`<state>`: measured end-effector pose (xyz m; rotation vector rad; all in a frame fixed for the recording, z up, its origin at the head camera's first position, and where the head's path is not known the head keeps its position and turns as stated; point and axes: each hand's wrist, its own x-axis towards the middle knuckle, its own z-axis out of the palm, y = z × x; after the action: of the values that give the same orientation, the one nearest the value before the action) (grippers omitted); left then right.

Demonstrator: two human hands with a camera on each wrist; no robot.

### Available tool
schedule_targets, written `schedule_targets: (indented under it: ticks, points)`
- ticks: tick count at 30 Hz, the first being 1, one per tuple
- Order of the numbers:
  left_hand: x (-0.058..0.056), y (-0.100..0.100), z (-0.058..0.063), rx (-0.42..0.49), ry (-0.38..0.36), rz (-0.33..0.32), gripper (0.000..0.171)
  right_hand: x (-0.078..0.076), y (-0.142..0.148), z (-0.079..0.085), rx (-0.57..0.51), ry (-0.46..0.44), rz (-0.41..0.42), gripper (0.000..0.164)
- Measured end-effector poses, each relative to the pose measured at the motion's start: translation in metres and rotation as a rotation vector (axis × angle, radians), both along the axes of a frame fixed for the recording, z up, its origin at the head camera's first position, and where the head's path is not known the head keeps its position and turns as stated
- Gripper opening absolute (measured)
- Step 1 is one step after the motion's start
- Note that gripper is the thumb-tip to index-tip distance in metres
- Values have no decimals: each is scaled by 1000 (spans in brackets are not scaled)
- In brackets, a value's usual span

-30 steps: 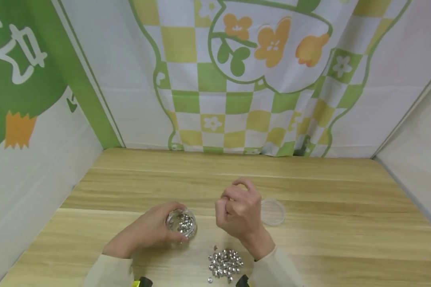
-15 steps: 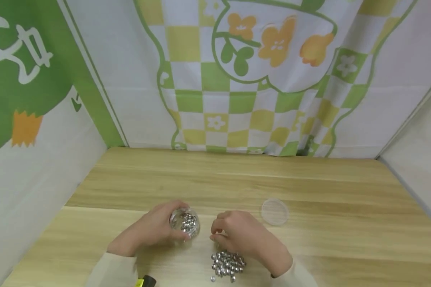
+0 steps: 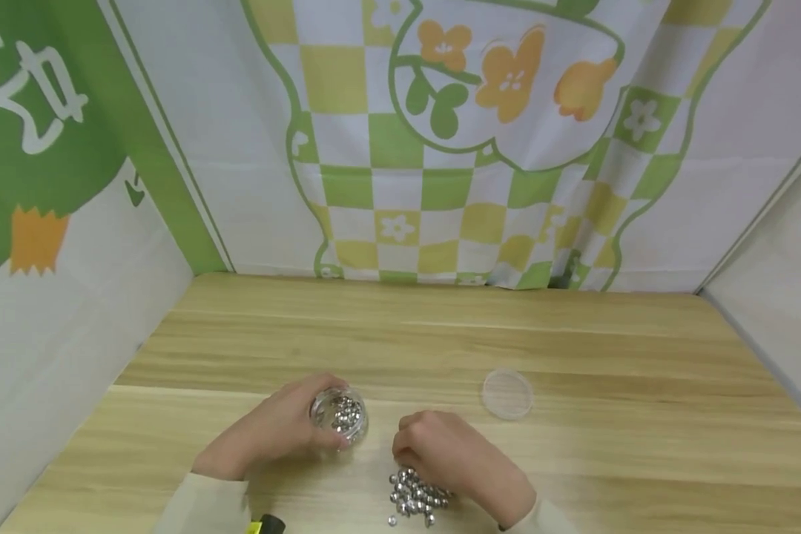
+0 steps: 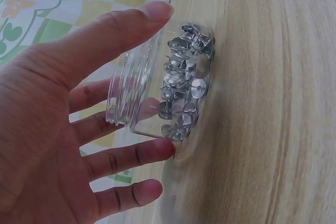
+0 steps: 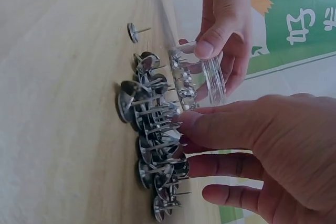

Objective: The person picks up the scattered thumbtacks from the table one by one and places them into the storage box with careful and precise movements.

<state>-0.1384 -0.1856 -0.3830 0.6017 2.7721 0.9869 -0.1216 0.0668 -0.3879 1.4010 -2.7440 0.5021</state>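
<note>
A small clear jar (image 4: pixel 139 72) with a threaded neck stands on the table, part filled with silver thumbtacks (image 4: pixel 178 77). My left hand (image 3: pixel 290 421) grips it from the side, thumb on one face and fingers on the other. To the right lies a loose pile of thumbtacks (image 3: pixel 414 495), many with pins pointing up. My right hand (image 3: pixel 450 452) is over the pile's far side; in the right wrist view its thumb and forefinger meet at a thumbtack's pin (image 5: pixel 170 126), the other fingers loosely bent. The forefinger's tip is mostly hidden behind the thumb.
A round clear lid (image 3: pixel 508 394) lies flat behind the right hand. One thumbtack (image 3: pixel 391 521) sits apart at the pile's near left. A black and yellow object (image 3: pixel 267 525) shows at the bottom edge. Printed curtains (image 3: pixel 440 185) hang behind the wooden table (image 3: pixel 614 415).
My right hand, raised beyond the pile a second ago, has come down toward me and its fingertips are now at the thumbtacks. The left hand and jar stay in place.
</note>
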Motion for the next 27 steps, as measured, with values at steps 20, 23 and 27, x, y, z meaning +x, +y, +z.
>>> schedule_targets:
  ticks: [20, 23, 27]
  points:
    - [-3, -3, -3, 47, -1, -66, 63, -25, -67, 17, -191, 186, -48, 11]
    - [-2, -3, -3, 29, 6, -53, 64, -27, -62, 14, -208, 165, -63, 13]
    - [-1, -4, -1, 4, 9, -13, 68, -23, -45, 14, -247, 138, -96, 12]
